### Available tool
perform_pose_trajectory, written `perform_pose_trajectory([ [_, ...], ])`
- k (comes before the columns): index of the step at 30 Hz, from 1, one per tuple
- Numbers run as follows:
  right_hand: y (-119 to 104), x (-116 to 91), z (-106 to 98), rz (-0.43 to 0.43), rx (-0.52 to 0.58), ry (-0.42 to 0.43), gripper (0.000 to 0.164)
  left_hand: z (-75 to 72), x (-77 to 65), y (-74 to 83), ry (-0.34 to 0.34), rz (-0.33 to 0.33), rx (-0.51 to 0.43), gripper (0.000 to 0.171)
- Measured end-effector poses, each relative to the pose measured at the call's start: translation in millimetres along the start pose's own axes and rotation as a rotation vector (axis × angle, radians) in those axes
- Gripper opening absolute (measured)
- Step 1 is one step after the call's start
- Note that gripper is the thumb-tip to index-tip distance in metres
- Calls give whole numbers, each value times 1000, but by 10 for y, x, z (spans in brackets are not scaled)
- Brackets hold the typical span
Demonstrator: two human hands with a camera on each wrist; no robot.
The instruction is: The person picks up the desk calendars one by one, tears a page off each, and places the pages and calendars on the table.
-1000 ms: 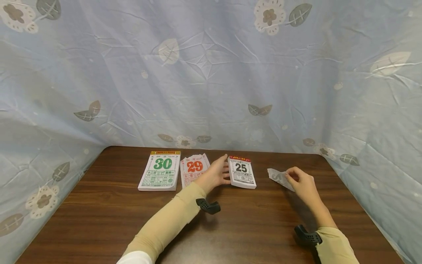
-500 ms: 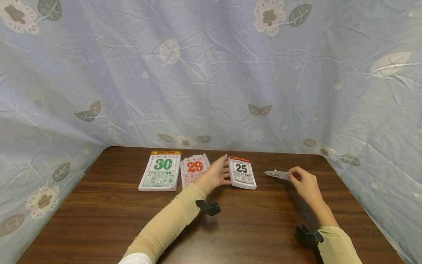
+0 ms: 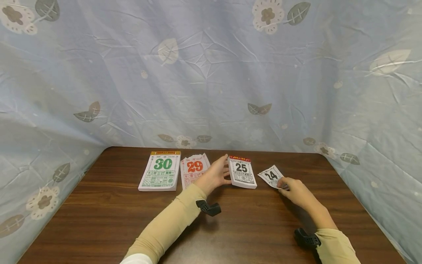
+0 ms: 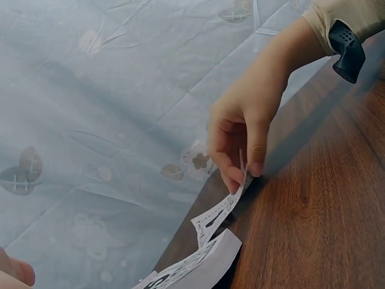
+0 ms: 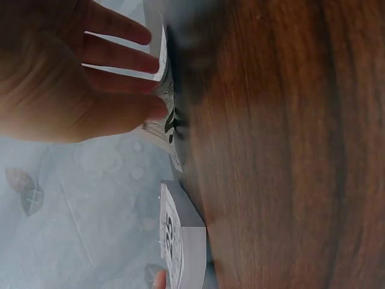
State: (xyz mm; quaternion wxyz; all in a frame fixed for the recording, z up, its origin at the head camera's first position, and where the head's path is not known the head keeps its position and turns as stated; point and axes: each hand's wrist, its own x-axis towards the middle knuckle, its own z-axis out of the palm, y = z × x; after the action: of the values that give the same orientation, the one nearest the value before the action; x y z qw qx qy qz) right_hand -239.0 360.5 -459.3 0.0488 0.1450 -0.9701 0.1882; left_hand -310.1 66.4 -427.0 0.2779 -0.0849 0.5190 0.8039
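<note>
My right hand (image 3: pixel 298 191) pinches a loose torn calendar page (image 3: pixel 270 175) marked 24 by its lower right corner, between thumb and fingers. The printed side faces up and the torn edge points away, low over the table. Just left of the page lies a small tear-off calendar (image 3: pixel 242 173) with a red header, showing 25. Along its left edge my left hand (image 3: pixel 215 174) rests with fingers spread and fairly straight, fingertips right at the pad's side. In the right wrist view, the page (image 5: pixel 169 117) sits beneath the right thumb, with the calendar pad (image 5: pixel 191 247) beyond.
A larger tear-off calendar (image 3: pixel 159 174) showing a green 30 lies at the left. Next to it is a loose page (image 3: pixel 192 169) with a red 29, partly covered by my left hand. A patterned cloth (image 3: pixel 211 91) hangs behind the brown wooden table (image 3: pixel 250 227).
The right hand has turned the loose page over from its back, so the 24 now faces up, and lowered it toward the table. The left hand has stayed at the small calendar.
</note>
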Motion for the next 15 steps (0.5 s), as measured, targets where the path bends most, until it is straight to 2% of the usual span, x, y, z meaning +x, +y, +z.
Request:
perform_pose_trajectory([
  [5,15,2,20,-39,2,-40,13,3,9,-8,5,1,-8,69],
  [10,6,-18,27,-92,-21,-41,19,-12,33,-22,10,0,-12,67],
  [15,-17,-32,28,-108,-60,-52,21,-15,51,-37,20,-8,-11,67],
])
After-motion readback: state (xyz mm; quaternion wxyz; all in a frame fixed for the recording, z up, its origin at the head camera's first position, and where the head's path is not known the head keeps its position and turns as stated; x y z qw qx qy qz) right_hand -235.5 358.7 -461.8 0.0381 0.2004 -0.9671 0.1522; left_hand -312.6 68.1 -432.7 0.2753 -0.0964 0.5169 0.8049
